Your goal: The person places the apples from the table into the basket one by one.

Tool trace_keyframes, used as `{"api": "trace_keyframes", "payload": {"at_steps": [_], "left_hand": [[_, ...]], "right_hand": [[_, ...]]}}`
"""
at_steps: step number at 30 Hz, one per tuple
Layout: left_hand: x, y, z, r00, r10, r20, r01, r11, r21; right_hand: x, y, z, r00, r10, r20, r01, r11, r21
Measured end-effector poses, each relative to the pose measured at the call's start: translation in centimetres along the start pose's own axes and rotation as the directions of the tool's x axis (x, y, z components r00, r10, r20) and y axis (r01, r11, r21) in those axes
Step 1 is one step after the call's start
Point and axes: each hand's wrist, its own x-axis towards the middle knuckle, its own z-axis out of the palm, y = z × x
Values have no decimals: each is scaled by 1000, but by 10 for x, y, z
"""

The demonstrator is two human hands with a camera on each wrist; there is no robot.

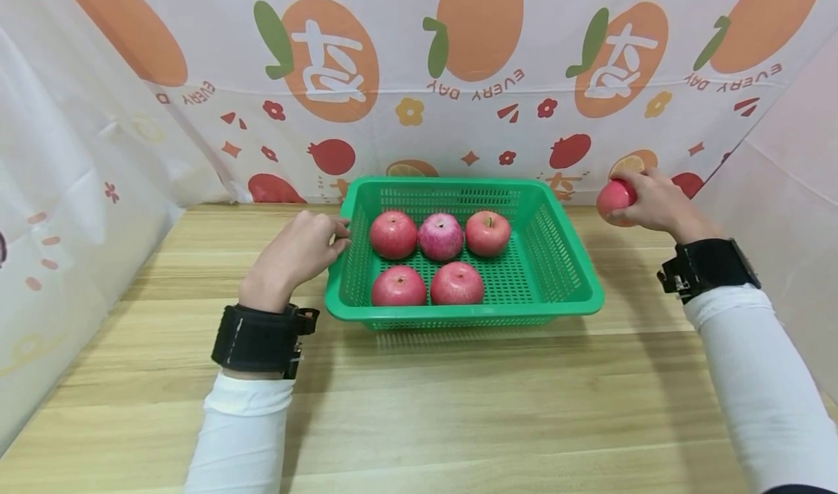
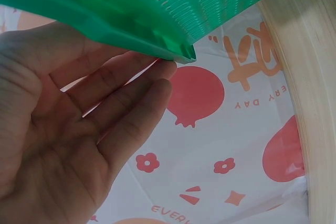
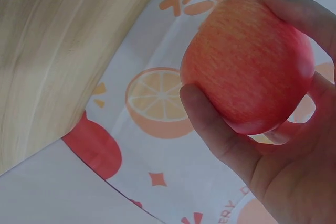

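A green plastic basket (image 1: 468, 311) stands on the table, holding several red and pink apples, such as the stemmed apple (image 1: 487, 233) in its back row. My left hand (image 1: 297, 254) holds the basket's left rim; in the left wrist view its fingers (image 2: 131, 119) reach under the rim (image 2: 131, 45). Off to the right of the basket, my right hand (image 1: 661, 201) grips another red apple (image 1: 615, 199) above the table's back right. The right wrist view shows that apple (image 3: 247, 66) pinched between thumb and fingers, its streaked side facing the camera.
Behind the wooden table (image 1: 458, 407) hangs a white fruit-print curtain (image 1: 406, 57), close to the basket's back edge. More white cloth closes off the left and right sides. Inside the basket, the right part of the mesh floor (image 1: 517, 272) shows beside the apples.
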Motion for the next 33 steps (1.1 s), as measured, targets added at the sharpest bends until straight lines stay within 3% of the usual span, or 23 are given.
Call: {"api": "trace_keyframes", "payload": {"at_steps": [22, 33], "left_hand": [[0, 1, -1, 1000, -10, 6, 10, 1000, 8], [-1, 1, -1, 1000, -17, 13, 16, 1000, 5]], "right_hand": [[-2, -32, -16, 999, -43, -15, 43, 999, -9], [-4, -52, -18, 993, -120, -11, 119, 991, -57]]}}
